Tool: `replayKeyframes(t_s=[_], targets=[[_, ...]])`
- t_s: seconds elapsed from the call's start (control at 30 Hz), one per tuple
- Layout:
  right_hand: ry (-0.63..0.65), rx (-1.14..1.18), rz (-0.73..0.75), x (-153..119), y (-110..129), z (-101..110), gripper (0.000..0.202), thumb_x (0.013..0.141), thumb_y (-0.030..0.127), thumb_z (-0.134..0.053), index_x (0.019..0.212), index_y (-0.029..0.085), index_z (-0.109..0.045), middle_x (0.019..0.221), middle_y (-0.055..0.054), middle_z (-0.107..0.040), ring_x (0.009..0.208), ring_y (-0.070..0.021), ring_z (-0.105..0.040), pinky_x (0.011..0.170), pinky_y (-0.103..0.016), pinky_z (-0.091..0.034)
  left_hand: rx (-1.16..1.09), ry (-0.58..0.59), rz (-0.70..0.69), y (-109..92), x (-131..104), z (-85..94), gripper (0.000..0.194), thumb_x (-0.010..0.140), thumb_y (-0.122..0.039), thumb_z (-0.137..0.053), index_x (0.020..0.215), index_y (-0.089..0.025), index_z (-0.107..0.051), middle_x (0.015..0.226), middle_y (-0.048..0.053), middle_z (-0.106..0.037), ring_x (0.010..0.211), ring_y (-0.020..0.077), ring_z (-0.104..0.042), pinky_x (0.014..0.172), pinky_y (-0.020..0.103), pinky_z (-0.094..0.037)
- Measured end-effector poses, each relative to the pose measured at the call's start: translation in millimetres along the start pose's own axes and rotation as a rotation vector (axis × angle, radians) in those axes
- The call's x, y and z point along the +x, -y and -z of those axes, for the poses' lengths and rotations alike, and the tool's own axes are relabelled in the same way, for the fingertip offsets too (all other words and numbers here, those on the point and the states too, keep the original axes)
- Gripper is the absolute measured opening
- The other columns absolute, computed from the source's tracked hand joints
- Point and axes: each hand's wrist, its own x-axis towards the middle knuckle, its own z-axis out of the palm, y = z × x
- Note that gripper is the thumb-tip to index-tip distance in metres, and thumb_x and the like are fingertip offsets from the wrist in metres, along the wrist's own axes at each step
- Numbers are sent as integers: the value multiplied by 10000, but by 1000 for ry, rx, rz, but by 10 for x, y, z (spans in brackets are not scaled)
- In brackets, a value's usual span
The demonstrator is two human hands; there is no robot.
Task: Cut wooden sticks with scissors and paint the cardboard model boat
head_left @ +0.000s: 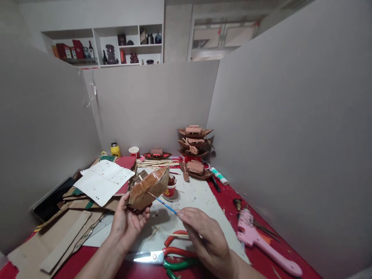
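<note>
A cardboard boat hull (149, 188), partly coated in glossy brown, is tilted in my left hand (130, 223), whose fingers support it from below. My right hand (206, 236) pinches a thin blue brush (167, 205), and the brush tip meets the side of the hull. Just behind the hull is a red paper cup (170, 190) with dark brown stuff inside. Scissors with red and green handles (154, 256) lie beneath and left of my right hand.
Brown model boats (196, 169) are stacked at the back right. A pink glue gun (258, 242) rests on the red cloth at right. Cardboard sheets (61, 236) and white papers (104, 178) cover the left side. Grey partitions (154, 100) surround the table.
</note>
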Motion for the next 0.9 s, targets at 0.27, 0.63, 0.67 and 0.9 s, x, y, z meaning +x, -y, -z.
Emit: replayKeyframes(t_s=[0.27,0.63,0.67,0.9], targets=[[-175,-113,-20,-64,-3,115,469,829,-10,-544,1247,199,-580,1064,-90,-704,1007,-219,-664,874,-376,-564,-10,9,-49,-13,-21,30,393,892,-402,-491,1081,-66,-562,743,152,-716,553,199,-679,515,291,-571],[-13,21,15,2,99,-54,500,834,-31,-527,1288,178,-527,1081,-90,-698,1043,-200,-643,896,-361,-545,38,-20,-136,3,-6,8,297,883,-359,-504,1028,-106,-563,748,129,-708,550,199,-676,518,298,-568],[-31,13,3,3,81,-43,491,839,-25,-527,1281,187,-533,1073,-86,-700,1033,-200,-647,893,-360,-546,40,-22,-141,0,-7,9,297,883,-357,-501,1027,-105,-563,745,132,-707,549,201,-676,516,301,-567],[-199,-95,-93,-12,23,52,448,854,-3,-533,1247,208,-570,1080,-85,-686,1033,-203,-642,912,-358,-532,55,-56,-211,-4,5,20,282,876,-326,-509,1064,-121,-553,736,118,-703,551,208,-681,515,309,-566]])
